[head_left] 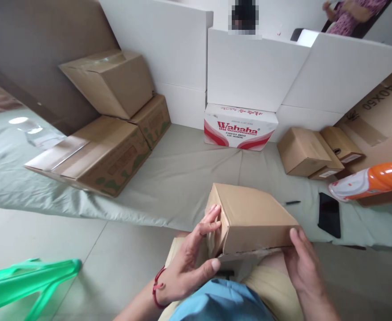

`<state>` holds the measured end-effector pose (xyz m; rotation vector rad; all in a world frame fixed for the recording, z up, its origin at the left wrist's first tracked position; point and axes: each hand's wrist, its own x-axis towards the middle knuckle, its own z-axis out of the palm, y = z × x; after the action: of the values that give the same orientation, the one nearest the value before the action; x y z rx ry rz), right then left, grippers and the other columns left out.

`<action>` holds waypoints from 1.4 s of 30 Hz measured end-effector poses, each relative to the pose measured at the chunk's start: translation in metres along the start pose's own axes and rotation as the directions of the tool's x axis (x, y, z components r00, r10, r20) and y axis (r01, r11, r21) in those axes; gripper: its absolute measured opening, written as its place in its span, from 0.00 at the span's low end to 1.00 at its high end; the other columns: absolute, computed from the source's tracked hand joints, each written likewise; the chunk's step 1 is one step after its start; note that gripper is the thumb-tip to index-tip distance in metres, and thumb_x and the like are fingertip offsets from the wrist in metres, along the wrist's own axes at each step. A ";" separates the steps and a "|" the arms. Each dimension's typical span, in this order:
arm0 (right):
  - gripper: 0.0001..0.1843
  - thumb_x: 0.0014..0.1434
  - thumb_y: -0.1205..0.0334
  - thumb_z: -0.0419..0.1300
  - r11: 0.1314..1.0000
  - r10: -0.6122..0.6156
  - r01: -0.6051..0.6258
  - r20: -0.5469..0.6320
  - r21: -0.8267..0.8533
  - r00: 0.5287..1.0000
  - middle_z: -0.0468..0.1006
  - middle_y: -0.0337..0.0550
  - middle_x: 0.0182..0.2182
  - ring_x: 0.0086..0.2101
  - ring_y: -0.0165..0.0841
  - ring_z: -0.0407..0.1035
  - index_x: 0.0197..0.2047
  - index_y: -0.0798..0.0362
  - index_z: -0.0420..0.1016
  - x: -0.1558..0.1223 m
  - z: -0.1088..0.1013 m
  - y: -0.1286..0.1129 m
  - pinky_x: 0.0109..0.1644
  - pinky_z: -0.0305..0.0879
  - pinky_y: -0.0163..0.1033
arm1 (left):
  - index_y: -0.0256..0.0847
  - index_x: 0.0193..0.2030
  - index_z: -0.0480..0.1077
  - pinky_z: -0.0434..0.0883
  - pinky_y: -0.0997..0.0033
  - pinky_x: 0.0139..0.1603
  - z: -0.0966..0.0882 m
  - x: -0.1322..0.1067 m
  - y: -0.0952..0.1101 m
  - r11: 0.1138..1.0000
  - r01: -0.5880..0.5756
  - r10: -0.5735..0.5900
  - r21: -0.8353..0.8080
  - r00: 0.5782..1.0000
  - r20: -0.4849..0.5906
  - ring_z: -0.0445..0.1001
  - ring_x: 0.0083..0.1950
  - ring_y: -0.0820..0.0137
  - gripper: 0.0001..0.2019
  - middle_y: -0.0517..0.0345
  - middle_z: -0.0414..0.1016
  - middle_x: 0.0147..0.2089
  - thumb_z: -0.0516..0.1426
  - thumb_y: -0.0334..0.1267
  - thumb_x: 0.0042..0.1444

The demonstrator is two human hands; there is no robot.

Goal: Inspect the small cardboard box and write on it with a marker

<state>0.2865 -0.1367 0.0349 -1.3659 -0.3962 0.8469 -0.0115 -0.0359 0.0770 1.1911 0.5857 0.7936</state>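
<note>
A plain brown cardboard box (249, 205) is tilted over the near edge of the covered table, above my lap. My left hand (185, 258), with a red cord on its wrist, has its fingers spread against the flaps at the box's left end. Its thumb is stretched out below the box's near lower edge, apart from the fingers. At the right near corner, my right hand (304, 258) grips the box, thumb on the near face. The other right fingers are mostly hidden under it. What is inside the box cannot be seen.
Brown cartons (109, 151) are stacked at the left. A white and red Wahaba carton (239, 127) stands against white panels. On the right are small boxes (306, 154), an orange-and-white bottle (373, 180), a black phone (328, 215) and a pen (292, 203). A green stool (32, 281) stands lower left.
</note>
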 end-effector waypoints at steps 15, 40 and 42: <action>0.29 0.73 0.60 0.63 0.702 -0.420 0.561 0.382 -0.438 0.823 0.72 0.47 0.70 0.67 0.43 0.70 0.74 0.40 0.71 -0.039 0.024 -0.010 0.61 0.79 0.41 | 0.51 0.61 0.76 0.72 0.61 0.64 -0.001 0.005 -0.008 0.948 -0.133 -0.050 -0.288 0.834 -0.549 0.63 0.77 0.50 0.27 0.54 0.67 0.78 0.69 0.60 0.59; 0.31 0.73 0.60 0.62 0.785 -0.356 0.510 0.418 -0.351 0.836 0.66 0.51 0.71 0.66 0.45 0.71 0.76 0.38 0.67 -0.035 0.029 -0.014 0.68 0.74 0.49 | 0.59 0.67 0.71 0.71 0.63 0.70 -0.005 0.008 -0.037 0.966 -0.259 0.203 -0.026 0.813 -0.546 0.70 0.72 0.60 0.34 0.56 0.71 0.72 0.74 0.37 0.56; 0.31 0.74 0.60 0.61 0.780 -0.337 0.510 0.444 -0.362 0.830 0.65 0.49 0.73 0.68 0.44 0.69 0.77 0.37 0.66 -0.033 0.033 -0.018 0.68 0.74 0.48 | 0.56 0.68 0.70 0.70 0.60 0.71 -0.009 0.009 -0.031 0.976 -0.217 0.174 -0.020 0.831 -0.528 0.67 0.74 0.57 0.35 0.52 0.69 0.74 0.74 0.38 0.55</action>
<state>0.2473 -0.1376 0.0660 -1.4690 -1.2261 0.6231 -0.0058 -0.0283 0.0447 0.9648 0.8783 1.3292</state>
